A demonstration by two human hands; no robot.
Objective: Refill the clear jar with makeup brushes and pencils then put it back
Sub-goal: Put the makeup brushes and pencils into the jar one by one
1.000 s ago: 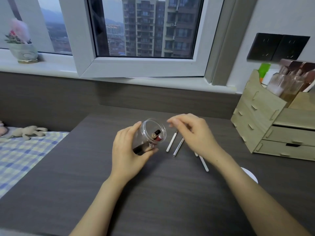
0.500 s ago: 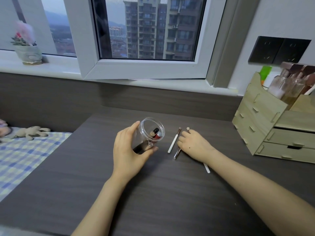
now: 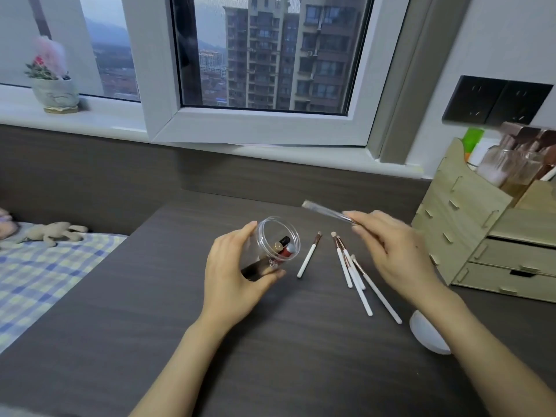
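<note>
- The clear jar point(image 3: 278, 245) is tilted, mouth toward the right, above the dark desk point(image 3: 150, 296), with a few dark and red pencil ends inside
- The left hand point(image 3: 237, 275) wraps its fingers around the jar
- The right hand point(image 3: 397, 251) pinches a blurred brush point(image 3: 326, 211) at its fingertips, raised over the desk
- Four white-handled brushes point(image 3: 355, 272) lie between jar and wooden organizer point(image 3: 469, 230); a white lid point(image 3: 427, 332) sits near the right wrist

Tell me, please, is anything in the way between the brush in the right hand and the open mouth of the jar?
Nothing visible blocks it. The right hand holds a brush in the air, above and right of the clear jar. The left hand tilts the jar's open mouth toward it. The white-handled brushes lie lower, flat on the desk.
</note>
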